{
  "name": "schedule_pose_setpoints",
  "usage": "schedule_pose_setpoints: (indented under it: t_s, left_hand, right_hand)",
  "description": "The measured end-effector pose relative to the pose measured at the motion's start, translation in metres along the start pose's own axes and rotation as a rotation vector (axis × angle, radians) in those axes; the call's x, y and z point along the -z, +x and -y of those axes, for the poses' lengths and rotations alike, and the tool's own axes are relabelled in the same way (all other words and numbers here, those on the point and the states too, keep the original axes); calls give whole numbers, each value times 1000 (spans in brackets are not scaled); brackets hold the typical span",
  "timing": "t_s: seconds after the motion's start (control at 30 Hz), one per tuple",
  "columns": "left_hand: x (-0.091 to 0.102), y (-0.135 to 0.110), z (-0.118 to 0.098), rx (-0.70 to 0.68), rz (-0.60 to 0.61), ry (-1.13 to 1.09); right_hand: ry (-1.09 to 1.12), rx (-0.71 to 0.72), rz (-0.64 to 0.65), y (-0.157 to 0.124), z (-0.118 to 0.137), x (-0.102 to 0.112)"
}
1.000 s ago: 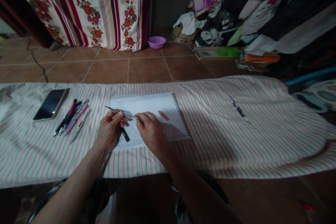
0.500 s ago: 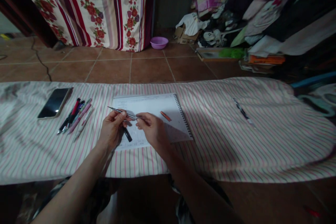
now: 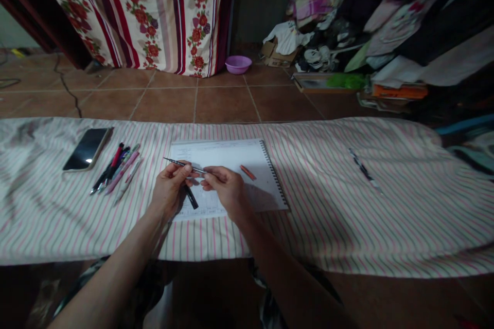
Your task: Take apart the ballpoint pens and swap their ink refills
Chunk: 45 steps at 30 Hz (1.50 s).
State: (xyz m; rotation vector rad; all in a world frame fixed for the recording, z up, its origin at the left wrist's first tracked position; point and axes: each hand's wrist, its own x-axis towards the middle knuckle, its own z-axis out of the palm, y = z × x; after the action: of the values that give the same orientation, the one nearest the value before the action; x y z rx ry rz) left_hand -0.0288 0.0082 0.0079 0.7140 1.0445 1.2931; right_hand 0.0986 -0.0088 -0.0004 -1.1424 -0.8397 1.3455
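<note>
My left hand (image 3: 169, 189) pinches a thin pen (image 3: 181, 164) over a spiral notebook (image 3: 231, 164). Facing it, my right hand (image 3: 226, 188) has its fingers closed on the same pen's right end. Just under my left hand, a black pen cap or barrel (image 3: 191, 197) rests on the page. Near the notebook's spiral edge sits a small orange piece (image 3: 247, 172). All of this lies on a striped cloth-covered board (image 3: 347, 205).
A dark phone (image 3: 87, 148) and a bunch of several pens (image 3: 116, 167) lie to the left. Another pen (image 3: 365, 170) lies on the right. Beyond: tiled floor, a purple bowl (image 3: 238, 64), a floral curtain (image 3: 154, 10), piled clothes (image 3: 366, 15).
Both hands stay together on the pen over the notebook. The view has shifted slightly, and the hands drew a little closer together.
</note>
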Motion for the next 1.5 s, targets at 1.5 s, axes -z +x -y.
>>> schedule_pose_setpoints:
  t_s: [1.5]
  left_hand:
    - [1, -3, 0, -25, 120, -23]
  right_hand:
    - [175, -35, -101, 4, 6, 19]
